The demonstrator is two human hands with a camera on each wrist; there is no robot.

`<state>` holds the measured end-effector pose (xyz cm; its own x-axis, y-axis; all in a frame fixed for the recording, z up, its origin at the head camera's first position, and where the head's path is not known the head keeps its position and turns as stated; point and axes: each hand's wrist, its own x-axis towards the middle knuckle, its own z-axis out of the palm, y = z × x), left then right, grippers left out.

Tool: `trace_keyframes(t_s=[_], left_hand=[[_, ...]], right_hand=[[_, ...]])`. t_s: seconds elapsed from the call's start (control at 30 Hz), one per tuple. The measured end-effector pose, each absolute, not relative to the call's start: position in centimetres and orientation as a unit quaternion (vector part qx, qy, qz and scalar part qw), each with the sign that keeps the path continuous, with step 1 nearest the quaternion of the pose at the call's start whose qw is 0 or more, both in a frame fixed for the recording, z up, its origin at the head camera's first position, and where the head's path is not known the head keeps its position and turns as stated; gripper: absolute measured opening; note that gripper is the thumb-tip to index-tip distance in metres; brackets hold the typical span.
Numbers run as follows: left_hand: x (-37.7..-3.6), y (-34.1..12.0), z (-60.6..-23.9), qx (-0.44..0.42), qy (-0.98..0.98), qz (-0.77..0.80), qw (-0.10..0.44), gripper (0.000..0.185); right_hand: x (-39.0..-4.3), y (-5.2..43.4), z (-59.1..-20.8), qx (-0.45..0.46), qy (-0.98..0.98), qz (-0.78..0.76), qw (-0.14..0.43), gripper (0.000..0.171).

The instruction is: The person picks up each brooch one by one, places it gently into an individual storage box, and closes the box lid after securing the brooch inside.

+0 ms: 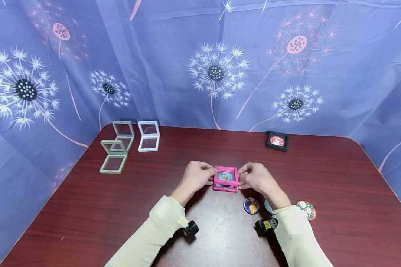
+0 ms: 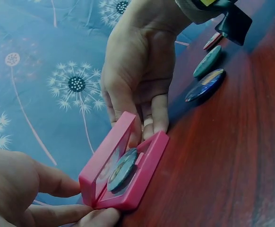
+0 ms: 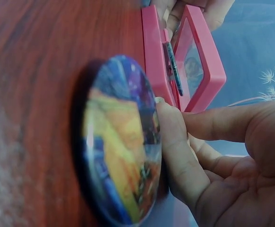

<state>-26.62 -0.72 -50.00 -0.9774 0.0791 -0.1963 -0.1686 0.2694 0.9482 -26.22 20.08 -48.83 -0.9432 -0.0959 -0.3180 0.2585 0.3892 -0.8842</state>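
Pink plastic, the hinged frame case (image 1: 225,178) sits half-shut on the worktop (image 1: 337,193), a round badge (image 2: 123,169) inside. Left hand (image 1: 196,175) and right hand (image 1: 255,177) pinch its opposite edges. It looks light, rigid and slick; its clear film seems delicate, so the rims are the place to grip.

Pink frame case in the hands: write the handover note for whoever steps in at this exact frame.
Left hand: fingers pinch the left side of the pink frame case.
Right hand: fingers pinch its right side.
The case sits on the table, lid partly open; a round badge lies between the two halves.
Done: badge is inside; a black case at the far edge already holds one.
Left: the pink lid is not yet closed. Three loose badges lie by the right wrist, the blue-yellow badge nearest. Two green cases and a white case stand open, far left.
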Motion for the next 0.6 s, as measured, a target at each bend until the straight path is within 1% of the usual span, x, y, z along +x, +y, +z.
trace_keyframes(t_s=[0.27, 0.6], left_hand=[[-26.59, -0.55, -50.20, -0.041, 0.790, 0.604, 0.095, 0.016], [-26.76, -0.68, -50.25, -0.044, 0.783, 0.612, 0.105, 0.016]], right_hand=[[-26.21, 20.09, -48.75, 0.045, 0.817, -0.552, 0.161, 0.015], [-26.13, 20.49, -48.90, 0.028, 0.804, -0.570, 0.166, 0.017]])
